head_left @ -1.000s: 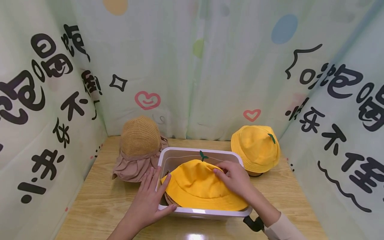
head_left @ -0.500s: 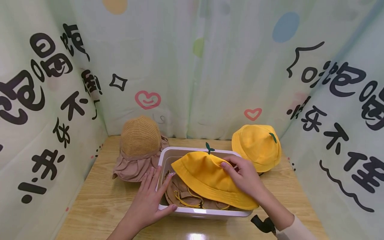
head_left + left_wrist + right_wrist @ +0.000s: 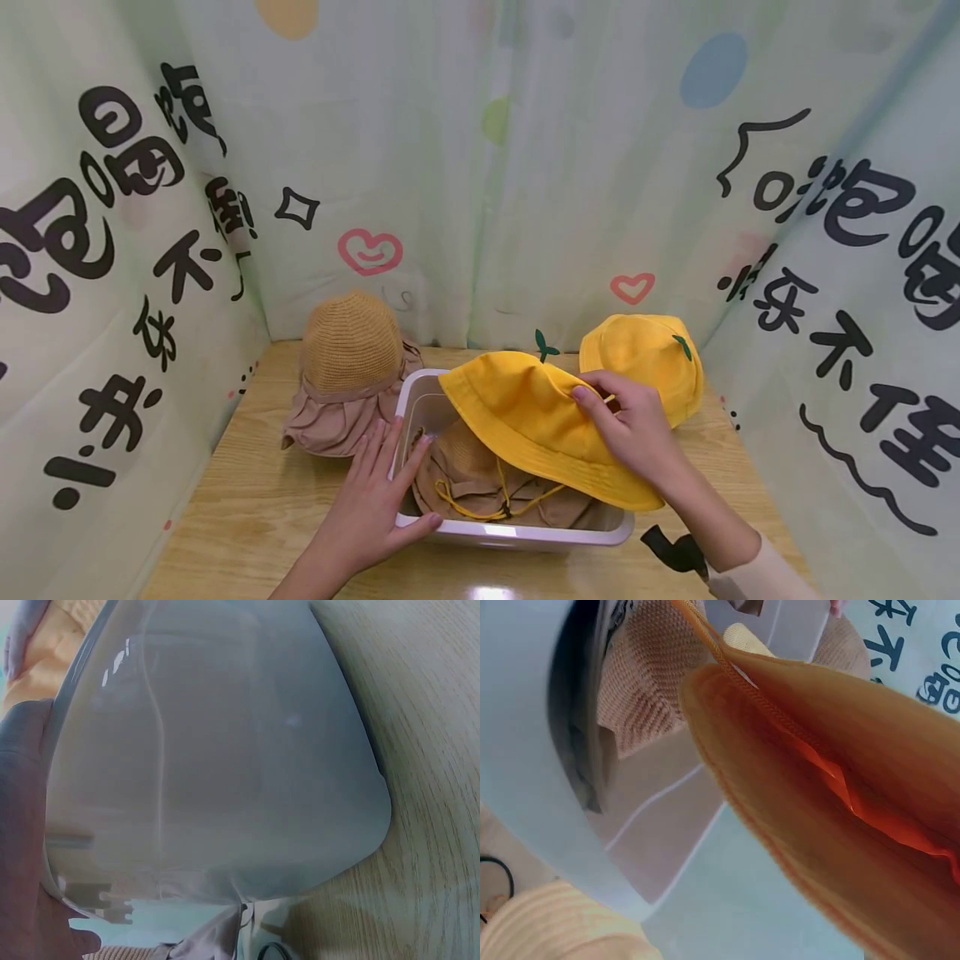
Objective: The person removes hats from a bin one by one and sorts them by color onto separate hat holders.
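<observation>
A yellow bucket hat (image 3: pixel 525 417) with a green sprout on top hangs tilted over the white plastic bin (image 3: pixel 517 532). My right hand (image 3: pixel 633 429) pinches the hat's crown near the bin's right side. From below, the right wrist view shows the hat's brim and orange inside (image 3: pixel 780 791), with a cord dangling. My left hand (image 3: pixel 367 492) rests on the bin's front-left corner, fingers straight over the left rim and thumb on the front rim. Inside the bin lies a straw-and-brown-cloth hat (image 3: pixel 461 454); the hanging yellow cord crosses in front of it.
Behind the bin to the left, a straw hat with a pinkish-brown cloth brim (image 3: pixel 352 342) sits on the wooden table (image 3: pixel 247 500). Another yellow bucket hat (image 3: pixel 637 350) stands at the back right. Printed curtains (image 3: pixel 420 167) surround the table on three sides.
My right hand has lifted the yellow bucket hat up and to the right from the bin, uncovering the brown hat and the cord. My left hand has stayed on the corner.
</observation>
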The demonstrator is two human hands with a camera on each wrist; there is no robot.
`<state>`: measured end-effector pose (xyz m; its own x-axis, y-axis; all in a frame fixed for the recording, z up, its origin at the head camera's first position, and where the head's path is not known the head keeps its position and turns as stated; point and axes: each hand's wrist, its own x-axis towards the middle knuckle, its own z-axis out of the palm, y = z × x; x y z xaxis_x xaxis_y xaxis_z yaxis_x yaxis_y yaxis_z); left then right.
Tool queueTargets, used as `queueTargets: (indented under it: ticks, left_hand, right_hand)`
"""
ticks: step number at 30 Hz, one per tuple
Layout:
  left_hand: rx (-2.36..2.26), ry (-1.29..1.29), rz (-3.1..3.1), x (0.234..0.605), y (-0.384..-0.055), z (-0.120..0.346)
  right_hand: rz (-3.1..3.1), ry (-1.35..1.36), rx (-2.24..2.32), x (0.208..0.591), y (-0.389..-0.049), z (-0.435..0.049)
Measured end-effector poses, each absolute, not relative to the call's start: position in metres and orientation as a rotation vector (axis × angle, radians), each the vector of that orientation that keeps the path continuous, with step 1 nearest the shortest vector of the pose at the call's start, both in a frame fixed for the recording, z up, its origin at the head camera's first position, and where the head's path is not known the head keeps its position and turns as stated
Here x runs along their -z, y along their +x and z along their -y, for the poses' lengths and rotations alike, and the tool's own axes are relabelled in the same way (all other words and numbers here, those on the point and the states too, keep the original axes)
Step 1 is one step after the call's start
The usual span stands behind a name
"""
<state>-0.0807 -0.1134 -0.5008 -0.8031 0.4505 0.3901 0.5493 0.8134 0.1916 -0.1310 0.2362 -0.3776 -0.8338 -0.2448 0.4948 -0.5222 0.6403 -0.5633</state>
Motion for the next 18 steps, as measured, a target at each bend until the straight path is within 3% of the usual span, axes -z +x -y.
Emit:
queueTargets:
  ticks: [18]
  left_hand:
    - [0.416,-0.748,2.658,0.502,-0.080,0.113]
  right_hand:
    - [2.382,0.562,-1.002,0.357,-0.133,-0.253]
